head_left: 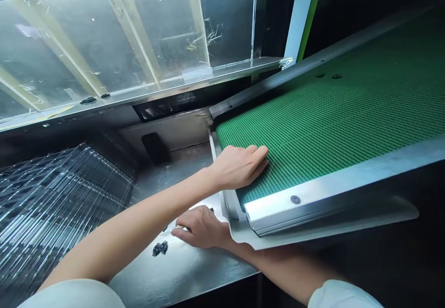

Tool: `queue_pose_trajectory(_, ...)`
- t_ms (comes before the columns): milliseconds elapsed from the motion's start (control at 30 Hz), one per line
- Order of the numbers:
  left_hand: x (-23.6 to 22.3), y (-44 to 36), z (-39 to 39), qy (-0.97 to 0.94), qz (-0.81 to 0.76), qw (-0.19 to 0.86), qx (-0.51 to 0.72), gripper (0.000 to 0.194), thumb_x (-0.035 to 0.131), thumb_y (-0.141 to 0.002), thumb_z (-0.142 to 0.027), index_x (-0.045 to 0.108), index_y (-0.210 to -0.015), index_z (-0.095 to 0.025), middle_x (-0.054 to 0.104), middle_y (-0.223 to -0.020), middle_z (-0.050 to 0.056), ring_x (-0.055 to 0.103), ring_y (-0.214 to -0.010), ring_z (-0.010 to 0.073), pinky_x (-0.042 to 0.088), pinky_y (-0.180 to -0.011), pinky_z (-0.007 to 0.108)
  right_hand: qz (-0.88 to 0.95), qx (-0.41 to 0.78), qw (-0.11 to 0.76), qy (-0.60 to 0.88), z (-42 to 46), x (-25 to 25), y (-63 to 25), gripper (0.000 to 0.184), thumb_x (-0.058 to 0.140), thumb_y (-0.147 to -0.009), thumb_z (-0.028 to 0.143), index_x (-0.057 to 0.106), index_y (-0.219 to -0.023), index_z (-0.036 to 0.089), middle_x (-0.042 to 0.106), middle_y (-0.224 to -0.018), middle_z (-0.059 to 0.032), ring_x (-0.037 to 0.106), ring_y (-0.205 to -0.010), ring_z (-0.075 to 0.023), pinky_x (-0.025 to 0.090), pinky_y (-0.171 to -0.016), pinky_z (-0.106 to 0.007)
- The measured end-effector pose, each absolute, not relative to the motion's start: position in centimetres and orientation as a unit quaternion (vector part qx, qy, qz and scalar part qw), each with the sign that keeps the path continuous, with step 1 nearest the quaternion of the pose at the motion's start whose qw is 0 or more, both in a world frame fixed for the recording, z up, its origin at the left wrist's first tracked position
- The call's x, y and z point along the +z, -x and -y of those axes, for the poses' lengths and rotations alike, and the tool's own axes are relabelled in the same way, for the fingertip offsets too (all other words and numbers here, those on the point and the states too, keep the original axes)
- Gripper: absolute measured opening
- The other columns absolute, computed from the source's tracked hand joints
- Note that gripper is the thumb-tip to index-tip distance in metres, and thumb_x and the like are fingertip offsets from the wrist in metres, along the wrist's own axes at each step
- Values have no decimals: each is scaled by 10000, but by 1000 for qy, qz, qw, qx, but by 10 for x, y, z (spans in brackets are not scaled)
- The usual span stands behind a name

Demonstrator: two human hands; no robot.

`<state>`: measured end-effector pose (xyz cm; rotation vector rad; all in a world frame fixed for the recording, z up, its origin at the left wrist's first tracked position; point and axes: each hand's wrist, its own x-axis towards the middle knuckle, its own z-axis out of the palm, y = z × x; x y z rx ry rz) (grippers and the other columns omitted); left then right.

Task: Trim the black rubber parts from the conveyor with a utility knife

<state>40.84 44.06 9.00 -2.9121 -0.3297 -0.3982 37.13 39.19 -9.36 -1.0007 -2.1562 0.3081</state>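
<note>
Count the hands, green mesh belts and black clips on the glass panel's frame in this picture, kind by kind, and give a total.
Hands: 2
Green mesh belts: 1
Black clips: 2
Total: 5

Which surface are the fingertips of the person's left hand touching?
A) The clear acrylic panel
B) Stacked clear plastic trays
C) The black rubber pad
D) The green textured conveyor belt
D: the left hand lies with its fingertips on the green textured conveyor belt, near the belt's edge.
</note>
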Motion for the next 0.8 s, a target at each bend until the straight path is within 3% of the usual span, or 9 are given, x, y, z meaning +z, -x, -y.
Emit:
queue_pose_trajectory(367, 92, -402, -448, 979, 112, 0, -168, 173, 354, -1084, -341, 397, -988, -204, 622, -872, 40, 504, -625, 158, 234, -529, 328, 834, 134, 386, 372, -393, -101, -371, 331, 591, -1011, 422, 589, -815, 155, 573, -765, 42, 337, -664, -73, 137, -646, -260)
queue_pose_trajectory(500, 105, -372, -453, 889, 124, -244, -366, 191, 527, -1038, -368, 489, -972, -193, 548, -779, 5, 476, -649, 117, 354, -596, 271, 797, 134, 427, 407, -394, -101, -369, 355, 529, -1041, 413, 578, -802, 155, 569, -750, 33, 373, -660, -75, 169, -658, -274)
queue_pose_trajectory(600, 113, -325, -455, 717, 157, -444, -514, 272, 635, -981, -441, 534, -976, -189, 483, -689, -23, 410, -532, 80, 298, -496, 228, 755, 154, 457, 444, -395, -95, -371, 370, 469, -1077, 409, 604, -840, 159, 593, -787, 21, 452, -704, -77, 223, -682, -270)
queue_pose_trajectory(700, 101, -270, -455, 573, 177, -544, -587, 255, 633, -976, -408, 552, -1056, -180, 421, -619, -56, 327, -444, 58, 210, -452, 205, 711, 207, 497, 452, -397, -89, -374, 373, 461, -1087, 424, 643, -892, 164, 621, -841, 17, 525, -757, -66, 314, -721, -238)
queue_pose_trajectory(800, 65, -227, -454, 475, 202, -604, -607, 198, 589, -989, -340, 571, -1057, -155, 421, -639, -50, 333, -442, 51, 229, -460, 199, 677, 234, 531, 452, -401, -86, -374, 348, 490, -1075, 423, 678, -925, 172, 639, -871, 23, 555, -772, -54, 370, -720, -204)
